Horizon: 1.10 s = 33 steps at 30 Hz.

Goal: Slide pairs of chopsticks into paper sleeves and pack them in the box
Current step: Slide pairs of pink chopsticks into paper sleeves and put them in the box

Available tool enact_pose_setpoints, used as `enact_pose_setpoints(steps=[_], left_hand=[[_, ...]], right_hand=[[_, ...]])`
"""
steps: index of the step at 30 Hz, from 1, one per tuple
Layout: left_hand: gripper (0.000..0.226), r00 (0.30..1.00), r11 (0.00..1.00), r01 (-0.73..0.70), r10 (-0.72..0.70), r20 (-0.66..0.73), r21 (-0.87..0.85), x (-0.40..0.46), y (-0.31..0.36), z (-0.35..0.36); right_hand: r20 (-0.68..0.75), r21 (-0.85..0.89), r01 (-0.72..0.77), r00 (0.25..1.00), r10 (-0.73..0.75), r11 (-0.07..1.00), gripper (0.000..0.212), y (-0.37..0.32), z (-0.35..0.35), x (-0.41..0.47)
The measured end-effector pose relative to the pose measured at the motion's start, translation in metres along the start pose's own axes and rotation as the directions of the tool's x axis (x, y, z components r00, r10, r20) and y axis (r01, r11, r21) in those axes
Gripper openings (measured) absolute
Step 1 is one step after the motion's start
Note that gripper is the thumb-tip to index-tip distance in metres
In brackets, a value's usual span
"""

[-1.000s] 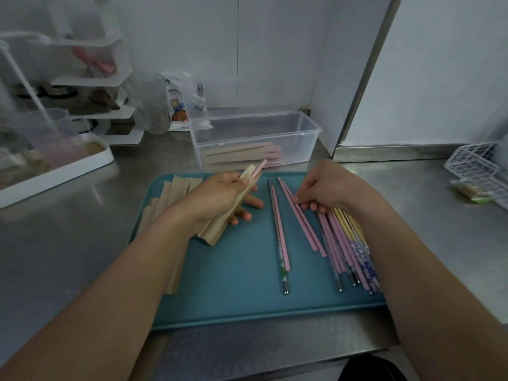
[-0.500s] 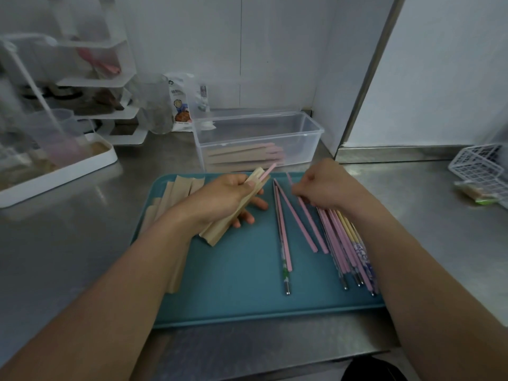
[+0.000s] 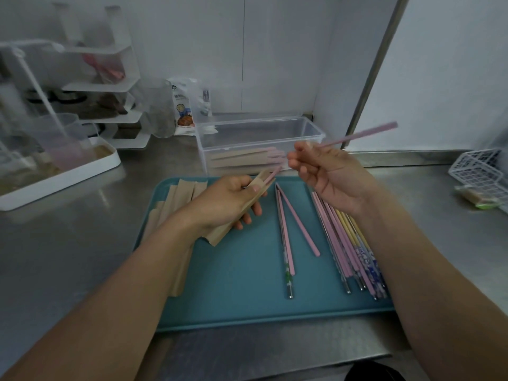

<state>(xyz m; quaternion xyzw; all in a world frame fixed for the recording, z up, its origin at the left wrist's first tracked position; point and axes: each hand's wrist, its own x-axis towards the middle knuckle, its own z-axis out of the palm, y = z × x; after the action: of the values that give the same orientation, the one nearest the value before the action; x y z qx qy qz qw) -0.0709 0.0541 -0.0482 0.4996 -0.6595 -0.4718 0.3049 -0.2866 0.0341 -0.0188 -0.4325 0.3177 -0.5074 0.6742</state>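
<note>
Stainless steel counter (image 3: pixel 68 243), dull sheen, running back to a white panelled wall (image 3: pixel 275 50); a metal corner strip (image 3: pixel 376 70) rises on the right.

Teal tray (image 3: pixel 233 284) lies at the counter's front edge. On its left side, a stack of brown paper sleeves (image 3: pixel 181 193), partly hidden under the left forearm. Middle of tray: three loose chopsticks (image 3: pixel 286 237), pink, one with a patterned lower part and metal tip. Right side: a bundle of pink and yellow chopsticks (image 3: pixel 346 243), metal tips toward the viewer, partly under the right forearm.

Left hand (image 3: pixel 225 202) grips a paper sleeve (image 3: pixel 239 210) above the tray, fingers curled round it; one pink chopstick end (image 3: pixel 273 171) pokes out of its far opening.

Right hand (image 3: pixel 327 174) is raised over the tray's far edge, pinching a single pink chopstick (image 3: pixel 360 136) that angles up and to the right, blurred.

Clear plastic box (image 3: pixel 261 127) stands just behind the tray, open; several sleeved pairs (image 3: pixel 242 158) lie in it, pink ends to the right.

Far left: white tray (image 3: pixel 82 174) holding a clear jug (image 3: pixel 57 138); behind it a white tiered rack (image 3: pixel 110 86) with blurred items. A printed bag (image 3: pixel 184 111) leans at the wall. Far right: white wire basket (image 3: pixel 478 169), and a small wrapped item (image 3: pixel 475 196) beside it.
</note>
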Motion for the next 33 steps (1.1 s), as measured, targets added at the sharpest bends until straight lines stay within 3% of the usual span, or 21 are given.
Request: enact_pose_setpoints(steps=[12, 24, 27, 30, 33], left_hand=[[0.02, 0.993, 0.995, -0.095, 0.095, 0.074, 0.002, -0.001, 0.002, 0.003], [0.022, 0.99, 0.992, -0.124, 0.124, 0.069, 0.001, 0.0, 0.001, 0.003], [0.023, 0.993, 0.994, -0.113, 0.112, 0.04, 0.007, 0.001, -0.001, 0.002], [0.024, 0.995, 0.995, -0.1, 0.1, 0.022, 0.01, 0.002, -0.002, 0.0], [0.026, 0.995, 0.995, -0.095, 0.095, 0.014, 0.001, 0.001, -0.002, 0.001]], right_hand=[[-0.128, -0.319, -0.04, 0.992, -0.001, 0.947, 0.025, 0.013, -0.007, 0.009], [-0.019, -0.444, -0.123, 0.992, 0.128, 0.887, 0.03, 0.02, 0.002, 0.005], [-0.205, -0.27, 0.026, 0.975, -0.084, 0.963, 0.038, 0.013, 0.001, 0.007], [-0.428, -0.353, 0.215, 0.828, -0.362, 0.91, 0.041, 0.004, -0.006, 0.009], [-0.36, -0.475, 0.224, 0.833, -0.421, 0.851, 0.029, 0.008, -0.003, 0.01]])
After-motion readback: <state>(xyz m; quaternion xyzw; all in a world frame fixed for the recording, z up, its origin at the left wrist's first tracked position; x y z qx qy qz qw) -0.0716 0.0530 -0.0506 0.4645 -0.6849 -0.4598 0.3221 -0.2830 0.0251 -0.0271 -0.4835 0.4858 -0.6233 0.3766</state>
